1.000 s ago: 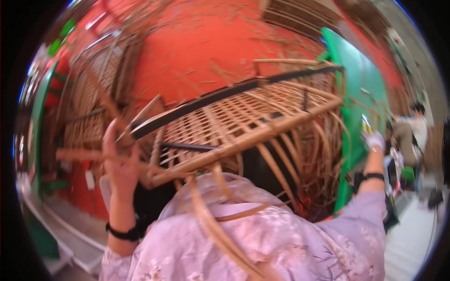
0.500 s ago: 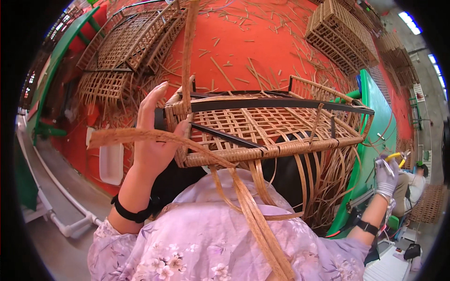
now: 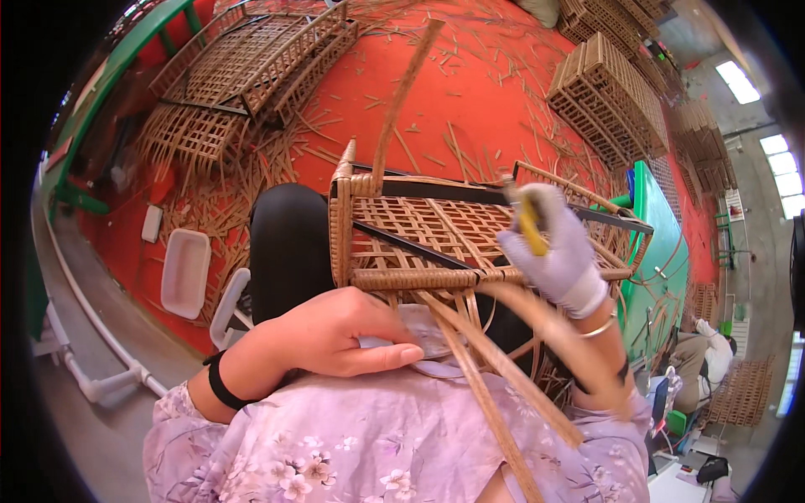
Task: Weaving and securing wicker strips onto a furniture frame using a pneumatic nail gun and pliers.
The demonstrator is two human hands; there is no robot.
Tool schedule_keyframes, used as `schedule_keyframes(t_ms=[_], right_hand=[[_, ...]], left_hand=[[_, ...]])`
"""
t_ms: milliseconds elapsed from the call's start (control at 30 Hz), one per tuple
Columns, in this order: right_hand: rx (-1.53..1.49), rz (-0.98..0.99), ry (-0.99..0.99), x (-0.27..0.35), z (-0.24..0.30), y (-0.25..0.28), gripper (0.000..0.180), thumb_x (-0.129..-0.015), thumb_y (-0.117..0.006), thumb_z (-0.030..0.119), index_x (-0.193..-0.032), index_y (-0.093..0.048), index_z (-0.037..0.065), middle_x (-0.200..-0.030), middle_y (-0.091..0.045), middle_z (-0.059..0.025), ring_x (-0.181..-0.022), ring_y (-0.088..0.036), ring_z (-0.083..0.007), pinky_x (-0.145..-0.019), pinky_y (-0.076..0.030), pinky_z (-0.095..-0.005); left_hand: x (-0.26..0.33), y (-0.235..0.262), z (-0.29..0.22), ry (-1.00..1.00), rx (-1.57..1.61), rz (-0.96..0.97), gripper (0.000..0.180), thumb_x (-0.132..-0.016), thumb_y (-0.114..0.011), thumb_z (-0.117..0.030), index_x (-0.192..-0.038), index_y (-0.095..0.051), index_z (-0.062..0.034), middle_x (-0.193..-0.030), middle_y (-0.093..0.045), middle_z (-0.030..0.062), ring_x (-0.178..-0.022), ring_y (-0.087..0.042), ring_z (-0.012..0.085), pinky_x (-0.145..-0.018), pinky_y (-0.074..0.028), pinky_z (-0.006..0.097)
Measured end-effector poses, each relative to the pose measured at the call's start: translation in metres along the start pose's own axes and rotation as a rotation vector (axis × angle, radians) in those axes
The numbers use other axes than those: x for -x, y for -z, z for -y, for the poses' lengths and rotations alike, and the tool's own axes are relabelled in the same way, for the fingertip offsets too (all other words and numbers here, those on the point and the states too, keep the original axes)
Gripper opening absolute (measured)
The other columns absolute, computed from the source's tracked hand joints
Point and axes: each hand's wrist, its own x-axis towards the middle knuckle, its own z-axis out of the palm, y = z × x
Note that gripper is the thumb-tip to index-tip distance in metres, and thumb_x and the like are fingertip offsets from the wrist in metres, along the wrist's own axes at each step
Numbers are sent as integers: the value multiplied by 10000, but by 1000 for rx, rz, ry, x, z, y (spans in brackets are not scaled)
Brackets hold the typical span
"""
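Observation:
A woven rattan panel on a dark metal frame (image 3: 419, 226) rests across my lap. My gloved right hand (image 3: 558, 251) is over its right part, closed on yellow-handled pliers (image 3: 530, 222), whose tip is blurred. Bare, my left hand (image 3: 344, 331) is just below the panel's near edge, left of the hanging strips. Its thumb and forefinger come together, the other fingers are curled, and what they pinch, if anything, is hidden. A flat rattan strip (image 3: 407, 92) stands up from the far left corner. Below the near edge hang long strips (image 3: 470, 381); a wide one (image 3: 553, 327), blurred, passes near my right wrist.
A green table (image 3: 658, 235) stands at right. Woven panels (image 3: 243, 75) lie at the far left, stacked ones (image 3: 608, 101) at the far right. Cut strips litter the red floor (image 3: 495, 109). A white tray (image 3: 186, 272) sits at left. Another person (image 3: 704, 360) sits at far right.
My left hand has left the panel's left corner and come down in front of its near edge. My right hand has brought the pliers from the far right over the panel. The wide strip has swung rightward.

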Motion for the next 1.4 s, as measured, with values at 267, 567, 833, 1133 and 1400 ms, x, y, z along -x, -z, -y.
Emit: schedule_keyframes(t_ms=[267, 567, 833, 1133, 1400], right_hand=[[344, 142, 27, -15, 24, -24, 515, -701, -781, 264, -1110, -549, 56, -955, -654, -169, -862, -662, -342, -743, -543, -411], [526, 121, 71, -14, 18, -31, 544, -682, -796, 299, -1102, -532, 76, -960, -633, -135, -866, -660, -319, -749, -537, -422], [588, 143, 22, -23, 35, -30, 569, -683, -810, 299, -1115, -520, 68, -977, -613, -128, -875, -656, -295, -756, -541, -402], [610, 104, 85, -23, 39, -30, 533, -694, -798, 284, -1095, -522, 66, -936, -608, -119, -840, -651, -289, -729, -534, -401], [609, 63, 152, -27, 34, -36, 489, -694, -792, 277, -1052, -534, 67, -871, -593, -103, -793, -640, -279, -682, -519, -393]], left_hand=[[-18, 45, 9, -114, -507, -951, 167, -853, -660, -95, -988, -675, 2, -981, -645, 132, -879, -621, 219, -756, -482, 304], [-38, 66, 37, 118, -104, -812, 242, -893, -672, -211, -967, -721, 14, -1161, -607, 102, -1055, -575, 181, -884, -459, 293], [-35, 68, 40, 126, 10, -775, 189, -872, -713, -170, -911, -734, 14, -1173, -560, 65, -1098, -508, 134, -900, -418, 272], [-37, 70, 43, -37, -241, -827, 209, -805, -772, -259, -861, -765, -58, -1163, -595, 65, -1080, -551, 188, -903, -440, 330], [-40, 81, 44, -32, -27, -718, 138, -859, -713, -136, -862, -741, 0, -1169, -567, 37, -1129, -503, 149, -951, -400, 307]])
